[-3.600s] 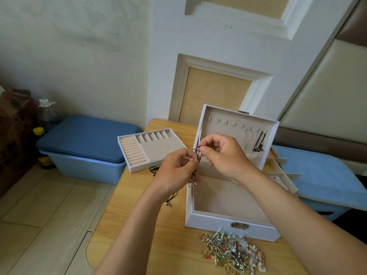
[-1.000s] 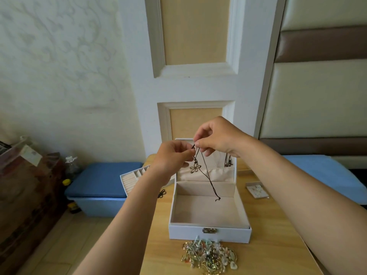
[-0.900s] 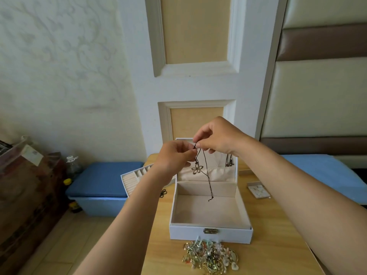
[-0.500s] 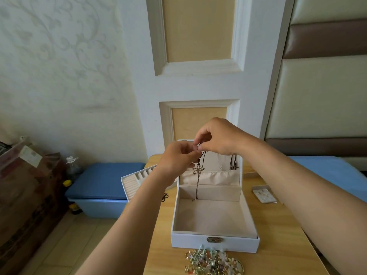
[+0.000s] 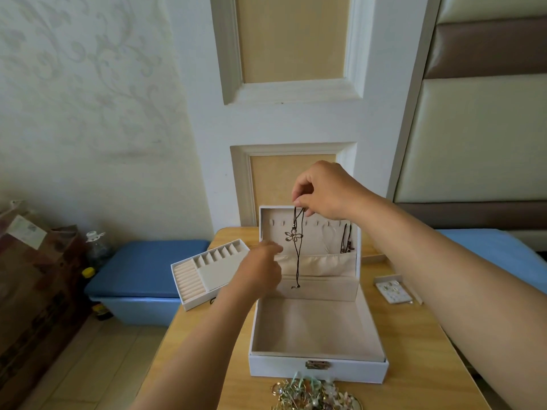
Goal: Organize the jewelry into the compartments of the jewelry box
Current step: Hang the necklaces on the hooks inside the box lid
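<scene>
A white jewelry box (image 5: 318, 369) stands open on the wooden table, its beige base bare. My right hand (image 5: 324, 192) pinches the top of a black cord necklace (image 5: 297, 253) with a silver flower pendant (image 5: 293, 235), which hangs in front of the lid's row of hooks (image 5: 307, 224). My left hand (image 5: 262, 269) is lower, by the lid's fabric pocket (image 5: 322, 264), fingers loosely curled and holding nothing that I can see. Another dark necklace (image 5: 347, 238) hangs at the lid's right side. A pile of mixed jewelry (image 5: 307, 393) lies in front of the box.
A white ring-and-slot tray (image 5: 207, 270) sits at the table's left edge, overhanging a blue lidded bin (image 5: 142, 276). A small card of earrings (image 5: 393, 291) lies right of the box. A brown bag and bottle stand on the floor at left. Wall panelling is close behind.
My left hand has let go of the necklace cord and dropped toward the lid pocket. My right hand alone now holds the necklace up at the lid's hooks.
</scene>
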`<state>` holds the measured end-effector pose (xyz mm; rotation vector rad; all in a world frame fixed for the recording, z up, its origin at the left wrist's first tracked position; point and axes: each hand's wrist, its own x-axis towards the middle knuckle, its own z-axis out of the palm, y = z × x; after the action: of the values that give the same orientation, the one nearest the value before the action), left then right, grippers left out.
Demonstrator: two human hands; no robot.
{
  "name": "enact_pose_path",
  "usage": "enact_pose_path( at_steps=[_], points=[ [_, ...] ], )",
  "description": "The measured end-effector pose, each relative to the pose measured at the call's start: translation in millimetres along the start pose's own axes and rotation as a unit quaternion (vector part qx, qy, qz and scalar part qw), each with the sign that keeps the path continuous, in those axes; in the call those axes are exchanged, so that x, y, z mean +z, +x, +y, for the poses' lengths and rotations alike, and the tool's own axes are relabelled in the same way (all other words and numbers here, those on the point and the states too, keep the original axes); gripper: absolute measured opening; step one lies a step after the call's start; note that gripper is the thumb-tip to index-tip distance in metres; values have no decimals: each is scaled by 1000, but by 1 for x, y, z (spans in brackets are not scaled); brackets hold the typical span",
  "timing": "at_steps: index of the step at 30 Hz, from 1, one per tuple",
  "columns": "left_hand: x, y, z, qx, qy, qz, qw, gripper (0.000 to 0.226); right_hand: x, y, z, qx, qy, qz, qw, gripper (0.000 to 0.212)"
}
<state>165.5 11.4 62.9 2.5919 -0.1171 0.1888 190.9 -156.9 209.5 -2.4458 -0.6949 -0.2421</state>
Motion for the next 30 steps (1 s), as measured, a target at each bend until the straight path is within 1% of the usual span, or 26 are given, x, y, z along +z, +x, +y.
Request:
enact_pose_path(
  at_steps=[2,4,7,11,15,20,26,30],
  points=[
    [11,2,-3,36,70,-26,997,48,-4,6,0,5,12,19,1000,12],
    [18,5,-5,46,115,-38,992,47,-7,12,0,7,27,41,999,12],
    [23,10,-8,39,159,-41,986,49,-9,21,-1,9,48,65,997,9],
    [25,13,-7,56,195,-42,978,47,-6,33,0,8,69,87,994,8],
    [27,15,-10,56,194,-51,978,47,-2,42,-2,2,81,100,992,9],
    [25,16,-12,49,165,-66,983,39,4,49,-3,-3,94,121,988,9],
    [18,16,-16,54,131,-79,987,46,10,57,-2,-13,102,169,980,11],
    [17,18,-18,47,119,-83,988,49,14,59,-3,-25,102,182,978,12]
  ],
)
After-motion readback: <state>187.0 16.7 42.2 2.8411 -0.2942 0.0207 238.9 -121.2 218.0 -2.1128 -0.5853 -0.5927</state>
